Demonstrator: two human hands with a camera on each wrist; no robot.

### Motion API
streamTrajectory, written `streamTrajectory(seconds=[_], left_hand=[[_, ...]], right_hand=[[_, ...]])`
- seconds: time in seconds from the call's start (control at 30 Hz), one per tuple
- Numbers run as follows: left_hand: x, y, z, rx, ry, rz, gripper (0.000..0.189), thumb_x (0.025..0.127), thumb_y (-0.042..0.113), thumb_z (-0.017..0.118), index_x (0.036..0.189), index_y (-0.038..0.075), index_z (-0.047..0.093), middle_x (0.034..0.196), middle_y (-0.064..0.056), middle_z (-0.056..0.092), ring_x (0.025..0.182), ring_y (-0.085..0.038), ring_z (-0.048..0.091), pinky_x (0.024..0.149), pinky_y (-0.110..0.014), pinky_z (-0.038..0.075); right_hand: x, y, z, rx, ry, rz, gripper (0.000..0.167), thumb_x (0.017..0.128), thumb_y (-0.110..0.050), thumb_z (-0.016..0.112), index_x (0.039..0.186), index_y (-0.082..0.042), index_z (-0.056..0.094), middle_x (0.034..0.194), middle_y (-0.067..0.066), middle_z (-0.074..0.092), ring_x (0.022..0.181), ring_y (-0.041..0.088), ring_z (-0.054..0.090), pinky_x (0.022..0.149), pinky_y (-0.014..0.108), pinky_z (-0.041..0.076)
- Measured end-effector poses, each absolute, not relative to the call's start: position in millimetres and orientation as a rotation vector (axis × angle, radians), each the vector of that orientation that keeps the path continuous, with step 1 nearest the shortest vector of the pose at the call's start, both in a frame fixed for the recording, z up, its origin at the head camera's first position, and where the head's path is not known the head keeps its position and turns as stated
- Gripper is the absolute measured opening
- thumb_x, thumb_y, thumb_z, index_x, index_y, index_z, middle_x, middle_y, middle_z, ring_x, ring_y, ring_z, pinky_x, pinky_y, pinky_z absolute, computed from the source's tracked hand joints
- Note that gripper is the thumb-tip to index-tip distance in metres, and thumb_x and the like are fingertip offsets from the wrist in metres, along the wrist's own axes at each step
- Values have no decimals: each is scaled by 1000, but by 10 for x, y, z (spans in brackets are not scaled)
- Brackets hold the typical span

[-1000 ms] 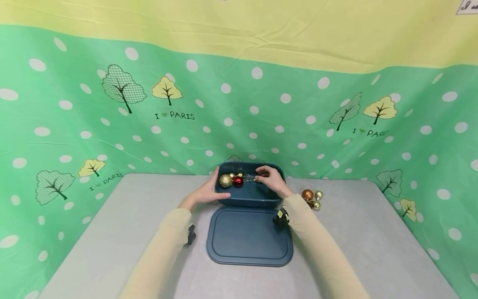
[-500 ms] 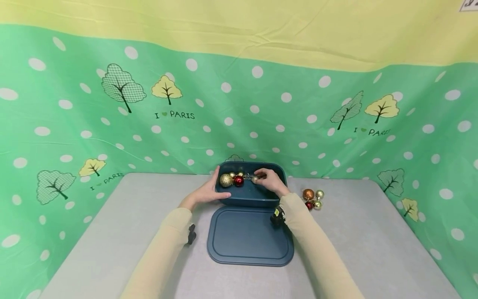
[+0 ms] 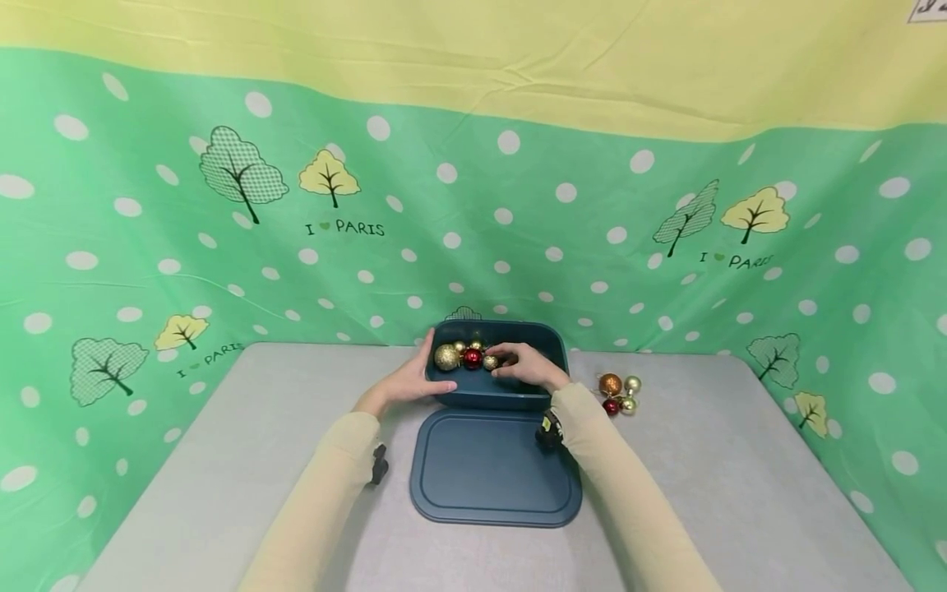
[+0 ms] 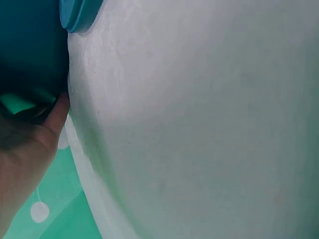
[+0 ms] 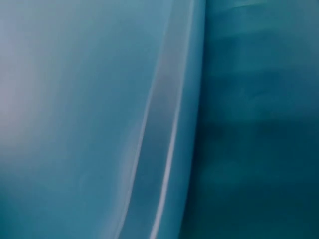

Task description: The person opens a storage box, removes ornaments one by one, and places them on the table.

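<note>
A deep dark-blue box (image 3: 473, 386) stands uncovered at the back of the table, in the head view. My left hand (image 3: 407, 381) grips its left end, thumb at the front edge and fingers along the side; the left wrist view shows part of that hand (image 4: 30, 154) against the box wall (image 4: 35, 45). Inside, my right hand (image 3: 528, 366) pinches a small gold bauble (image 3: 491, 363) with its fingertips. Just left of it lie a shiny red bauble (image 3: 472, 358), a large glittery gold bauble (image 3: 447, 358) and small gold ones behind.
The flat blue lid (image 3: 496, 469) lies in front of the box, under the right wrist. On the table (image 3: 695, 460) to the right is a cluster of baubles: orange (image 3: 610, 384), red (image 3: 610, 406) and gold (image 3: 628, 405). A patterned green cloth (image 3: 399, 271) hangs behind.
My right hand has moved left and lower inside the box, bringing the small gold bauble beside the red one. The left hand has stayed at the box's left end.
</note>
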State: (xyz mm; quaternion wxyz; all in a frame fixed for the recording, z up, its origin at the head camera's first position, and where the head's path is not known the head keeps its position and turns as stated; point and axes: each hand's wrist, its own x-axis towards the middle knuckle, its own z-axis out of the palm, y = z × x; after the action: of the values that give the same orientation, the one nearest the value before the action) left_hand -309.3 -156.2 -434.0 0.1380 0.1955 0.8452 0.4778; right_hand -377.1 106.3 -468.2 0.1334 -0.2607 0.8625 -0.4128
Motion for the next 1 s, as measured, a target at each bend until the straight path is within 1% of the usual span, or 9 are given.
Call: streamTrajectory(seconds=[0.1, 0.27, 0.43, 0.6, 0.77, 0.87, 0.93, 1.0], left_hand=[[-3095, -1564, -4345, 568, 2441, 1394, 108, 87, 18, 71, 149, -5, -15, 154, -30, -11, 141, -46, 1, 114, -54, 8], [-3090, -1558, -4339, 571, 2437, 1412, 108, 87, 17, 71, 149, -5, -15, 154, -30, -10, 141, -45, 1, 114, -54, 8], [-3090, -1556, -4341, 566, 2436, 1412, 107, 87, 16, 70, 149, -4, -15, 155, -29, -12, 142, -44, -1, 114, -54, 7], [-3094, -1546, -4341, 571, 2436, 1418, 107, 87, 16, 71, 149, -4, -14, 155, -29, -11, 141, -45, 0, 114, -54, 7], [-3092, -1543, -4341, 555, 2434, 1413, 107, 88, 17, 71, 150, -3, -15, 155, -29, -11, 141, -45, 0, 113, -54, 8], [-3097, -1547, -4345, 544, 2429, 1413, 107, 88, 17, 70, 150, -3, -15, 155, -30, -11, 141, -45, 0, 114, -54, 8], [-3108, -1551, -4358, 550, 2431, 1413, 108, 88, 17, 71, 150, -3, -15, 155, -30, -10, 141, -45, 1, 113, -54, 8], [-3184, -1570, -4475, 558, 2448, 1413, 110, 87, 20, 72, 151, 0, -16, 155, -28, -11, 142, -44, 0, 113, -54, 8]], right_hand=[[-3780, 1063, -4701, -779, 2484, -1190, 37, 90, -6, 68, 125, -2, 62, 119, 15, 62, 99, 26, 61, 82, 37, 52], [-3783, 1063, -4704, -780, 2466, -1229, 26, 87, 1, 68, 113, 2, 64, 105, 14, 65, 90, 24, 61, 80, 36, 52], [-3776, 1073, -4697, -803, 2457, -1259, 23, 86, 7, 65, 108, 6, 63, 101, 16, 65, 87, 23, 61, 79, 35, 53], [-3769, 1083, -4689, -811, 2458, -1282, 22, 87, 7, 64, 108, 5, 63, 101, 16, 66, 87, 23, 61, 77, 33, 52], [-3748, 1089, -4649, -816, 2440, -1354, 24, 87, 8, 61, 112, 7, 62, 104, 19, 65, 92, 28, 61, 77, 35, 51], [-3729, 1092, -4623, -820, 2420, -1435, 26, 89, 4, 62, 115, 8, 61, 108, 21, 64, 95, 31, 61, 79, 36, 51], [-3662, 1083, -4524, -809, 2396, -1486, 27, 90, 4, 61, 117, 10, 59, 110, 25, 62, 98, 35, 60, 81, 39, 51], [-3622, 1075, -4458, -789, 2384, -1526, 28, 91, 4, 61, 118, 10, 59, 112, 25, 62, 99, 36, 60, 83, 40, 51]])
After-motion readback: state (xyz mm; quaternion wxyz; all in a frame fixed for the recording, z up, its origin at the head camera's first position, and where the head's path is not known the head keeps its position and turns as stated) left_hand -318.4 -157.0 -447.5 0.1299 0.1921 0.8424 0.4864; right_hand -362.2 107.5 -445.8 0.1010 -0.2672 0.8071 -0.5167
